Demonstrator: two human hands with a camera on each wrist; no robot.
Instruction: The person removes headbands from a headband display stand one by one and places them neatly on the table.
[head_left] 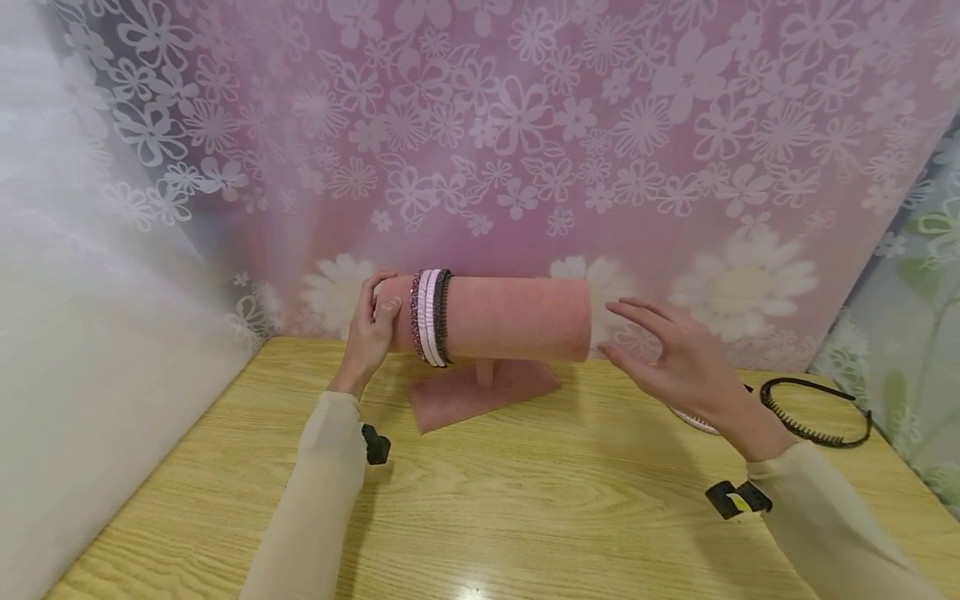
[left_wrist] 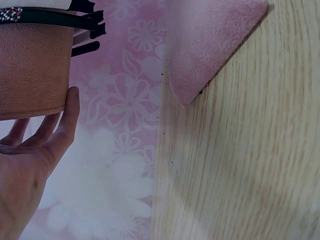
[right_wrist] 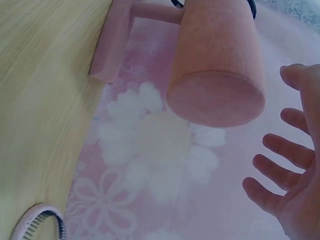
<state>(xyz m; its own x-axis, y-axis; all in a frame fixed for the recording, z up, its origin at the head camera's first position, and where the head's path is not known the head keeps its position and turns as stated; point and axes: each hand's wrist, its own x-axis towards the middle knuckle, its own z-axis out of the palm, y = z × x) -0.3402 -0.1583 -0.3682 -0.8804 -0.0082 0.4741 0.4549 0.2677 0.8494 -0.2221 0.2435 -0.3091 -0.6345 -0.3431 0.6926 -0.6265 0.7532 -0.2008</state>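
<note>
A pink padded headband stand [head_left: 517,321], a horizontal roll on a post with a flat base [head_left: 480,398], stands on the wooden table. Several headbands [head_left: 431,317], dark, white and sparkly, sit side by side around the left part of its roll. My left hand [head_left: 371,329] grips the roll's left end, thumb in front and fingers over the top and behind; the left wrist view shows fingers against that end. Off the roll's right end, my right hand [head_left: 686,358] hangs in the air with fingers spread and nothing held. A gap separates it from the roll [right_wrist: 215,95].
At the table's right side lies a black toothed headband [head_left: 816,412]. Partly hidden behind my right hand is a pink-white headband [head_left: 696,421], also seen low in the right wrist view. A pink flowered curtain [head_left: 510,167] hangs behind the table.
</note>
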